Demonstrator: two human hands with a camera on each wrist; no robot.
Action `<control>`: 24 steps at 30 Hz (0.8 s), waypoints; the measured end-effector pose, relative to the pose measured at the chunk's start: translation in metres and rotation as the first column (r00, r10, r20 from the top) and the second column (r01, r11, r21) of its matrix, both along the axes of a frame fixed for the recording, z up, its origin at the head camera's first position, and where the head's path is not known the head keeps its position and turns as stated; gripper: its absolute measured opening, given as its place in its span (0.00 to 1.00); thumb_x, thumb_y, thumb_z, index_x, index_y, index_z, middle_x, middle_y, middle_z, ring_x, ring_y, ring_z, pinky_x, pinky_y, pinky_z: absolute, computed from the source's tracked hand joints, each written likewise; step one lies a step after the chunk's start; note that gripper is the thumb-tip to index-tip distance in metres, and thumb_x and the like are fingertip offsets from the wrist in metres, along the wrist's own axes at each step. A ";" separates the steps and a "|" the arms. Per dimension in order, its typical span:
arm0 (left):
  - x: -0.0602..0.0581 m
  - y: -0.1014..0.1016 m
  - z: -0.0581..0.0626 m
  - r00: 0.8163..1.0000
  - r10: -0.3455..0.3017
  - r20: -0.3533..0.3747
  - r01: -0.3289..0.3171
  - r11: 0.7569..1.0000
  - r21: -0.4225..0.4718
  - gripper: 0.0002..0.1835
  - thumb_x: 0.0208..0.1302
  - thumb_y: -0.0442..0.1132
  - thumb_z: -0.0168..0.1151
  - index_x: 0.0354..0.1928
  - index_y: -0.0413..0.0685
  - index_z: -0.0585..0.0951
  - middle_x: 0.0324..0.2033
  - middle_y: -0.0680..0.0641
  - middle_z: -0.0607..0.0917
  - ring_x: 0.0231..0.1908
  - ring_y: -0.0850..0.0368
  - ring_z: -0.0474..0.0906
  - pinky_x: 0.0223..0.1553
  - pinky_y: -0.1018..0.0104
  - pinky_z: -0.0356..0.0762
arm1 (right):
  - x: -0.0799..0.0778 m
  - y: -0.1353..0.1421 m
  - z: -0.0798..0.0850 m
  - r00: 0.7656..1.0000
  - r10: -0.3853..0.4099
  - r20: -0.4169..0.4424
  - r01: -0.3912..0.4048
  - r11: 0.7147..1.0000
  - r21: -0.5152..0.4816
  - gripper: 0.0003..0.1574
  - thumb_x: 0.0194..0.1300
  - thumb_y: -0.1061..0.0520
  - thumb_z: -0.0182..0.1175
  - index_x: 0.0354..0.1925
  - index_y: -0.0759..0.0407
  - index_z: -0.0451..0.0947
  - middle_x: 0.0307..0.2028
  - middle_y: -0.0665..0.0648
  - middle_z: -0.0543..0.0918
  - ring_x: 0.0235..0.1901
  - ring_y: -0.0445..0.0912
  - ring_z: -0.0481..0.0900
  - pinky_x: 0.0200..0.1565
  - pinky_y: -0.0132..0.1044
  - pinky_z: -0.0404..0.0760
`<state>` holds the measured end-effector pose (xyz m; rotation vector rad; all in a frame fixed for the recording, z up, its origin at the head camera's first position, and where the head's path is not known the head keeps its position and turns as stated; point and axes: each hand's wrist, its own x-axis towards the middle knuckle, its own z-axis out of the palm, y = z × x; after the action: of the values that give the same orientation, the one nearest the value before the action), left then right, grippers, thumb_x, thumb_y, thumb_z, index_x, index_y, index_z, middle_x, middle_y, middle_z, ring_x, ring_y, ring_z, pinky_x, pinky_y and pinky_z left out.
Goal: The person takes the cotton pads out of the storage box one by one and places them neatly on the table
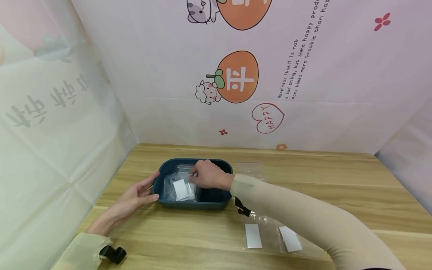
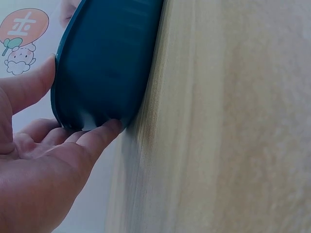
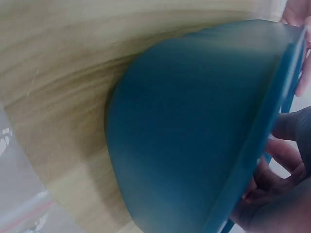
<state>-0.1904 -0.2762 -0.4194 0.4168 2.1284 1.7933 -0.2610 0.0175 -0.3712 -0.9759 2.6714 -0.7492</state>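
A dark blue plastic bin (image 1: 195, 206) stands on the wooden table. Inside its left half lie clear zip bags (image 1: 170, 187), one showing a white card (image 1: 180, 189). My left hand (image 1: 136, 197) grips the bin's left end, its thumb and fingers spread round the rim and end wall; the left wrist view shows the fingers (image 2: 99, 138) against the outside. My right hand (image 1: 210, 174) reaches over the right side into the bin, with thumb and forefinger pinching the edge of a clear bag. In the right wrist view the bin wall hides that bag.
To the right of the bin, clear zip bags lie on the table, two with white cards (image 1: 253, 236) (image 1: 290, 239) showing near the front. Another clear bag (image 1: 249, 167) lies farther back, partly behind the right sleeve. A printed cloth wall (image 1: 168, 112) rises behind the table.
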 end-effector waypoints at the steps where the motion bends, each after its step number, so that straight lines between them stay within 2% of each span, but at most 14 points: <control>1: 0.000 0.000 0.000 1.000 0.000 0.003 0.000 1.000 0.002 0.48 0.75 0.37 0.66 0.86 0.48 0.46 0.83 0.38 0.40 0.78 0.29 0.45 0.62 0.70 0.70 | 0.001 0.000 0.000 1.000 0.007 0.001 -0.007 1.000 -0.031 0.14 0.79 0.56 0.62 0.53 0.59 0.90 0.48 0.57 0.91 0.23 0.38 0.83 0.37 0.35 0.83; 4: 0.000 0.000 0.000 1.000 0.002 0.008 -0.002 1.000 0.009 0.48 0.75 0.36 0.65 0.86 0.48 0.46 0.83 0.38 0.40 0.78 0.29 0.45 0.61 0.71 0.71 | 0.002 -0.001 -0.001 1.000 0.021 0.023 -0.018 0.993 -0.117 0.17 0.79 0.56 0.61 0.58 0.63 0.87 0.44 0.58 0.91 0.23 0.40 0.83 0.34 0.34 0.82; 6: 0.000 0.000 0.000 1.000 0.002 0.011 -0.002 1.000 0.010 0.47 0.76 0.35 0.65 0.86 0.48 0.46 0.83 0.38 0.40 0.78 0.29 0.46 0.61 0.71 0.71 | 0.003 -0.004 -0.003 0.999 0.020 0.049 -0.012 0.986 -0.165 0.21 0.79 0.55 0.61 0.63 0.65 0.83 0.40 0.59 0.92 0.23 0.44 0.84 0.31 0.35 0.81; 7: 0.000 0.000 0.000 1.000 0.001 0.013 -0.001 1.000 0.012 0.47 0.76 0.35 0.64 0.86 0.48 0.46 0.83 0.37 0.40 0.78 0.29 0.46 0.61 0.71 0.72 | 0.003 -0.005 -0.004 0.998 0.017 0.059 -0.006 0.984 -0.179 0.23 0.79 0.54 0.61 0.65 0.64 0.82 0.41 0.58 0.92 0.26 0.44 0.86 0.32 0.34 0.81; 9: 0.000 0.001 0.000 1.000 0.000 0.015 0.000 1.000 0.011 0.47 0.76 0.35 0.64 0.86 0.48 0.46 0.83 0.37 0.40 0.78 0.29 0.46 0.61 0.71 0.71 | 0.004 -0.009 -0.006 0.996 0.008 0.092 0.011 0.980 -0.198 0.28 0.78 0.53 0.64 0.69 0.63 0.78 0.49 0.57 0.91 0.37 0.46 0.89 0.37 0.34 0.84; 12: 0.000 0.001 0.000 1.000 0.000 0.017 0.000 1.000 0.009 0.47 0.76 0.35 0.64 0.86 0.48 0.46 0.83 0.38 0.40 0.78 0.29 0.46 0.61 0.71 0.71 | 0.005 -0.016 -0.007 0.989 -0.008 0.146 0.037 0.980 -0.196 0.34 0.75 0.51 0.67 0.73 0.61 0.74 0.65 0.55 0.82 0.54 0.48 0.87 0.46 0.35 0.86; 13: 0.000 0.001 0.001 1.000 0.001 0.017 -0.001 1.000 0.008 0.47 0.76 0.35 0.64 0.86 0.47 0.46 0.83 0.38 0.40 0.78 0.29 0.46 0.61 0.71 0.71 | 0.005 -0.018 -0.007 0.985 -0.010 0.170 0.044 0.980 -0.196 0.35 0.74 0.52 0.69 0.73 0.61 0.74 0.68 0.56 0.79 0.55 0.48 0.86 0.47 0.36 0.86; 15: 0.000 0.001 0.001 1.000 0.004 0.014 -0.004 1.000 0.008 0.47 0.76 0.36 0.65 0.86 0.47 0.46 0.83 0.37 0.41 0.78 0.29 0.47 0.61 0.71 0.71 | 0.004 -0.022 -0.007 0.975 -0.017 0.222 0.062 0.978 -0.199 0.36 0.71 0.55 0.71 0.73 0.62 0.74 0.71 0.57 0.77 0.50 0.49 0.89 0.43 0.37 0.87; 19: -0.001 0.001 0.000 1.000 0.001 0.014 -0.001 1.000 0.015 0.48 0.75 0.36 0.65 0.86 0.47 0.46 0.83 0.37 0.41 0.78 0.30 0.47 0.61 0.71 0.71 | 0.003 -0.026 -0.007 0.950 -0.019 0.313 0.096 0.968 -0.233 0.36 0.67 0.64 0.73 0.71 0.66 0.75 0.70 0.59 0.77 0.28 0.50 0.89 0.33 0.39 0.87; 24: -0.001 0.001 0.000 1.000 -0.004 0.011 0.004 1.000 0.018 0.46 0.76 0.34 0.63 0.86 0.46 0.47 0.83 0.38 0.41 0.78 0.29 0.47 0.61 0.71 0.71 | 0.004 -0.025 -0.005 0.941 -0.007 0.337 0.101 0.960 -0.263 0.38 0.67 0.67 0.72 0.72 0.66 0.74 0.73 0.58 0.74 0.27 0.53 0.89 0.34 0.42 0.88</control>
<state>-0.1917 -0.2756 -0.4197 0.4141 2.1045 1.8093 -0.2572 -0.0070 -0.3757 -0.7510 2.3469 -1.2091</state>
